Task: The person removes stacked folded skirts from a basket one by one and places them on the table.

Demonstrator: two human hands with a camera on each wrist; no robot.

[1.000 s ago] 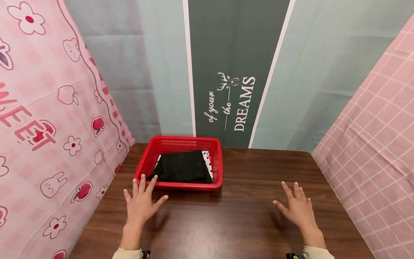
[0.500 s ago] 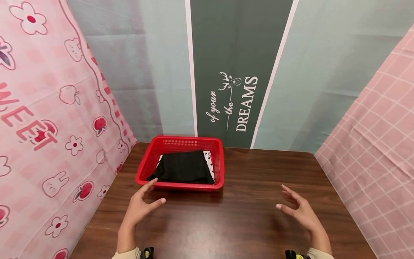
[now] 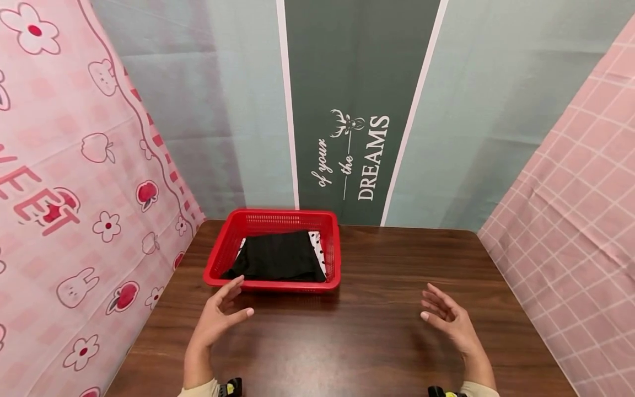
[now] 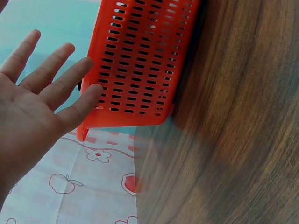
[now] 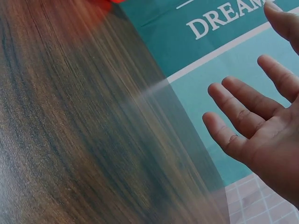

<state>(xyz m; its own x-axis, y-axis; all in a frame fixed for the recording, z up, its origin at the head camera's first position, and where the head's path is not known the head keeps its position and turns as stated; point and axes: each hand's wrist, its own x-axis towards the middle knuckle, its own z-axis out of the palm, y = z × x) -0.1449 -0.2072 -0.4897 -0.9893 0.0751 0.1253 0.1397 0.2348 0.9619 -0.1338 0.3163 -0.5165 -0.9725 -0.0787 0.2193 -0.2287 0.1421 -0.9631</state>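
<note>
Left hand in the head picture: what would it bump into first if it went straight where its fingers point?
Probably the near side of the red basket, just ahead of the left hand's fingertips. But height is hard to judge, so it might pass over the rim toward the black cloth.

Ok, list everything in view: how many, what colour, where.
basket: 1, red, table's far left
black cloth: 1, black, in the basket
dotted cloth: 1, white with black dots, showing at black cloth's sides
table: 1, brown, below the hands
backdrop: 1, grey-green, behind the table
printed sheet: 1, pink, left
grid sheet: 1, pink, right
wristbands: 2, black, wrists
sleeves: 2, cream, forearms
left hand: 1, bare, near the basket
right hand: 1, bare, table's right side
</note>
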